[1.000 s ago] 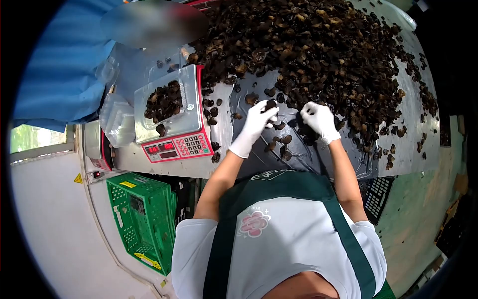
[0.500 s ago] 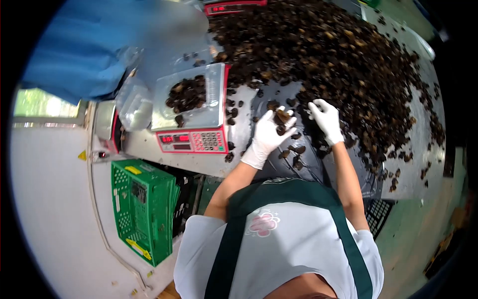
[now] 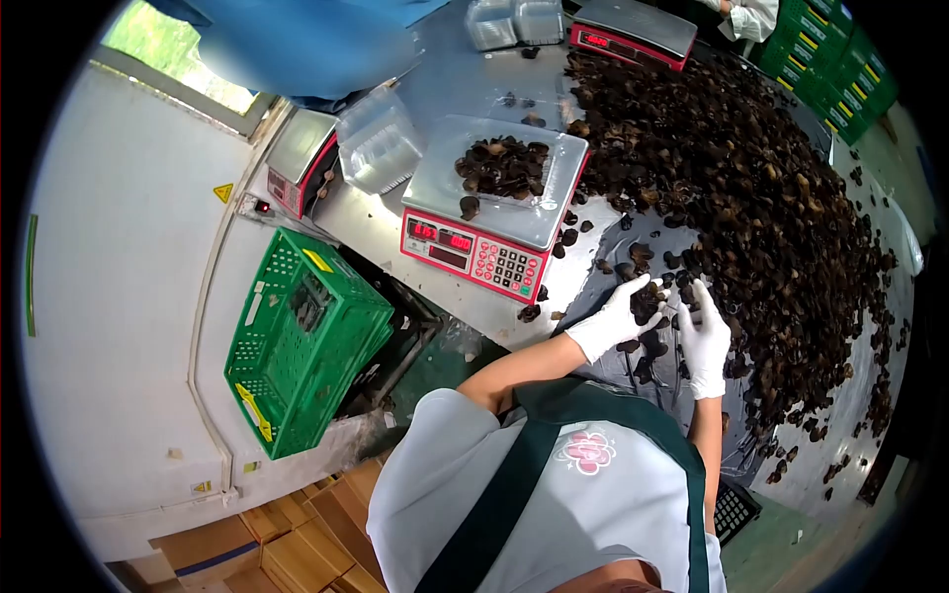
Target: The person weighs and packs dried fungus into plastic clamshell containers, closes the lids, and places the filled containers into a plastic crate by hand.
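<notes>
My left hand, in a white glove, is curled round a small clump of dark brown wood ear mushrooms. Close beside it on the right is my gloved right hand. Its thumb and fingers are bent around a dark mushroom piece. Both hands are just above the table's dark sheeting, where loose mushrooms lie. The large mushroom heap spreads beyond and to the right of my hands. To the left, a red-framed scale bears a clear tray with mushrooms.
Stacked clear plastic trays stand left of the scale, next to another scale. A third scale is at the back, near another person's sleeve. Green crates sit below the table at left; more green crates are stacked far right.
The view has turned, so the scale and table appear farther right. My right hand, formerly apart over the heap's edge, is now close to my left, which still holds mushrooms.
</notes>
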Action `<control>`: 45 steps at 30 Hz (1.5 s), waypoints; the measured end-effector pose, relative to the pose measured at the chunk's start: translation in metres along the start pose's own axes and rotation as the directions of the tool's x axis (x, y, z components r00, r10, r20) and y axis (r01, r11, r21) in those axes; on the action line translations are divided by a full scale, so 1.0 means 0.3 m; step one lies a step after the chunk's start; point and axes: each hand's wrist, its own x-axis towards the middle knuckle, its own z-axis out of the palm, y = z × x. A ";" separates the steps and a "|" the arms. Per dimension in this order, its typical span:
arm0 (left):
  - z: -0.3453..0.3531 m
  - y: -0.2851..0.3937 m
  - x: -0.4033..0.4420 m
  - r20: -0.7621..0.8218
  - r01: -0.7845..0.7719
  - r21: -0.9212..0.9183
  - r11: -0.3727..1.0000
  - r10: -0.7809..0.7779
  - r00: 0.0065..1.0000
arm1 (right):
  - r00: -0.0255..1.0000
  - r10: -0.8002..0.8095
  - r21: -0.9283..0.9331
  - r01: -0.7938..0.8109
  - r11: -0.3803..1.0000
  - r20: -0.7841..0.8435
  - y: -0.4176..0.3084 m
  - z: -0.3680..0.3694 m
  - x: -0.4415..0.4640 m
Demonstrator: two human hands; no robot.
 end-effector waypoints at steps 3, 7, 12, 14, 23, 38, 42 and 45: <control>-0.017 0.037 -0.014 -0.005 -0.040 0.163 0.986 0.042 0.999 | 0.991 0.131 -0.052 -0.130 0.990 0.017 0.029 -0.013 -0.023; 0.045 0.127 -0.117 0.020 -0.169 0.323 0.931 0.172 0.985 | 0.979 0.190 -0.079 -0.184 0.980 0.078 0.005 -0.019 -0.066; 0.150 0.272 -0.286 -0.051 -0.342 0.445 0.828 0.405 0.913 | 0.973 0.174 -0.089 -0.162 0.983 0.155 -0.090 0.001 -0.085; 0.155 0.340 -0.336 -0.022 -0.422 0.410 0.809 0.472 0.882 | 0.976 0.140 -0.072 -0.129 0.989 0.164 -0.141 0.022 -0.078; 0.069 0.653 -0.633 -0.071 -0.584 0.309 0.750 0.631 0.772 | 0.925 -0.366 0.147 0.350 0.925 0.106 -0.550 0.308 0.102; 0.117 1.108 -0.704 0.042 -0.756 0.511 0.408 0.867 0.496 | 0.900 -0.422 -0.090 0.431 0.898 0.107 -0.799 0.733 0.245; 0.191 1.148 -0.579 0.189 -0.748 0.548 0.375 0.816 0.547 | 0.895 -0.438 -0.123 0.446 0.886 0.087 -0.839 0.730 0.211; 0.243 1.138 -0.516 0.268 -0.746 0.571 0.345 0.780 0.565 | 0.851 -0.511 -0.044 0.519 0.853 0.124 -0.818 0.747 0.193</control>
